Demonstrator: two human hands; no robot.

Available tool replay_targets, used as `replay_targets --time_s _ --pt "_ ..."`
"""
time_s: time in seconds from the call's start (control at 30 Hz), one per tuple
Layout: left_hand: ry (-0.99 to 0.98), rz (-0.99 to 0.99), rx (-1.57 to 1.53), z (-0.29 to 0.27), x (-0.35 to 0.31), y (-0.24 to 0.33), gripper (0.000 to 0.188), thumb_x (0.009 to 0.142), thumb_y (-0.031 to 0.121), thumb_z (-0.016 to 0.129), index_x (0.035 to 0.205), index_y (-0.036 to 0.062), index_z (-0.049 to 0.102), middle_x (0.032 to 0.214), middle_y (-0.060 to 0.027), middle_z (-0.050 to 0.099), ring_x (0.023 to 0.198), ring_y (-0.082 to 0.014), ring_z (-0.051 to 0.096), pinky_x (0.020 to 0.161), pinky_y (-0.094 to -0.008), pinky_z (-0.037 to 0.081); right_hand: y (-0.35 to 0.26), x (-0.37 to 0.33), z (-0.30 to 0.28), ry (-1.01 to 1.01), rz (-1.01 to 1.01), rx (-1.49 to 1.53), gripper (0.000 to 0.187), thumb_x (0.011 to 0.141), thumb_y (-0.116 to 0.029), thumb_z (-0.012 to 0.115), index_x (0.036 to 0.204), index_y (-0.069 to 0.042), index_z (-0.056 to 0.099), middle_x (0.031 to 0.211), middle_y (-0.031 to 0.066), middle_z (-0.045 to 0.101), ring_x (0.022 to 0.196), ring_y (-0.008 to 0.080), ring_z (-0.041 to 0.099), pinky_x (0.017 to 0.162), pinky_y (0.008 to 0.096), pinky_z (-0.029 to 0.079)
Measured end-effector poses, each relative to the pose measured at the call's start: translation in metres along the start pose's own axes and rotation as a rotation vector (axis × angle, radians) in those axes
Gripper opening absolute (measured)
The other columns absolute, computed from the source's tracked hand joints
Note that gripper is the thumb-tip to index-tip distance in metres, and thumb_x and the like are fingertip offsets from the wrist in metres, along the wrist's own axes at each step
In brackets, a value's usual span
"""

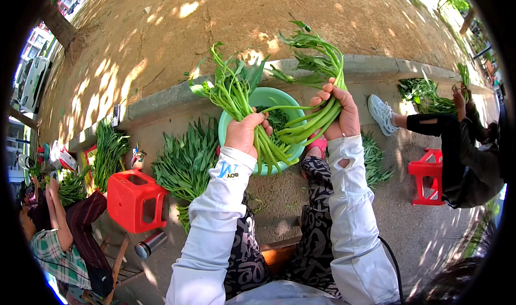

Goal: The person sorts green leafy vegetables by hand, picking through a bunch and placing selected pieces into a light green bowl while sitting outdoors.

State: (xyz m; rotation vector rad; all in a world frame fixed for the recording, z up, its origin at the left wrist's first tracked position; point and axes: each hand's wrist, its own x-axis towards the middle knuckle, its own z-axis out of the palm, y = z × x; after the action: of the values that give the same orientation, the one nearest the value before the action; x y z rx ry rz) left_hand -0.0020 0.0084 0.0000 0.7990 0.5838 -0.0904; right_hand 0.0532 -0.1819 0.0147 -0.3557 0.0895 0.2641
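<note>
I identify the work material as two bunches of leafy green stems, both raised over the basin [271, 96], a round light-green vessel. The left bunch [231, 92] is enclosed by the left hand [244, 133]; the grip is closed around the stems, leaves directed upward, stem ends projecting below the fist. The right bunch [335, 68] is secured by the right hand [343, 114], its grip closed with fingers curled round the stems; the leafy tops bend over to the left, and the lower stems slant down-left between the hands. I cannot tell whether the stems of the two bunches touch there. More greens [278, 120] lie inside the basin. A leafy pile [188, 160] rests on the pavement to the left of the basin, and a smaller pile [374, 162] to the right, beyond the right sleeve. Further left I locate a red stool [131, 200] and, near it, a metallic flask [150, 244]. Behind the basin runs a concrete curb [161, 103], bordering dirt ground [242, 14]. One co-worker [467, 165] occupies the far right, another [62, 256] the far left.
</note>
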Motion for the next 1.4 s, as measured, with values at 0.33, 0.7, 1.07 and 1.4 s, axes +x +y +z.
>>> replay_targets --time_s 0.33,0.7,1.07,1.4 --pt "0.032 -0.046 -0.076 -0.011 0.012 -0.007 0.020 0.079 0.000 0.055 0.096 0.0043 0.046 0.086 -0.0108 0.057 0.064 -0.0202 0.056 0.056 -0.0342 0.051 0.008 -0.003 0.003 -0.009 0.051 0.014 0.017 0.085 -0.005 0.050 0.102 -0.006 0.048 0.081 0.0054 0.057 0.071 0.0165 0.054 0.068 0.0335 0.050" --pt "0.021 -0.001 -0.024 -0.015 0.011 0.008 0.014 0.082 0.007 0.058 0.094 0.0020 0.052 0.081 -0.0055 0.057 0.067 -0.0160 0.056 0.060 -0.0314 0.052 -0.008 -0.003 -0.003 0.045 0.037 0.084 0.016 0.085 -0.004 0.051 0.100 -0.005 0.052 0.082 0.0054 0.058 0.067 0.0144 0.052 0.062 0.0295 0.047" --pt "-0.133 -0.049 0.043 -0.001 0.008 -0.003 0.034 0.089 0.035 0.052 0.107 0.0061 0.054 0.092 -0.0050 0.058 0.072 -0.0146 0.056 0.066 -0.0316 0.048 0.013 -0.008 0.013 0.129 0.014 -0.674 0.015 0.079 -0.010 0.065 0.089 -0.002 0.056 0.069 0.0048 0.058 0.053 0.0127 0.054 0.046 0.0244 0.043" --pt "-0.358 -0.117 -0.009 0.016 -0.003 -0.009 0.035 0.094 0.036 0.041 0.101 0.0034 0.051 0.083 -0.0080 0.056 0.071 -0.0190 0.054 0.065 -0.0323 0.046 0.039 -0.015 0.020 -0.112 0.103 -1.011 0.023 0.076 -0.009 0.069 0.095 -0.003 0.057 0.074 0.0004 0.059 0.056 0.0070 0.052 0.049 0.0205 0.041"
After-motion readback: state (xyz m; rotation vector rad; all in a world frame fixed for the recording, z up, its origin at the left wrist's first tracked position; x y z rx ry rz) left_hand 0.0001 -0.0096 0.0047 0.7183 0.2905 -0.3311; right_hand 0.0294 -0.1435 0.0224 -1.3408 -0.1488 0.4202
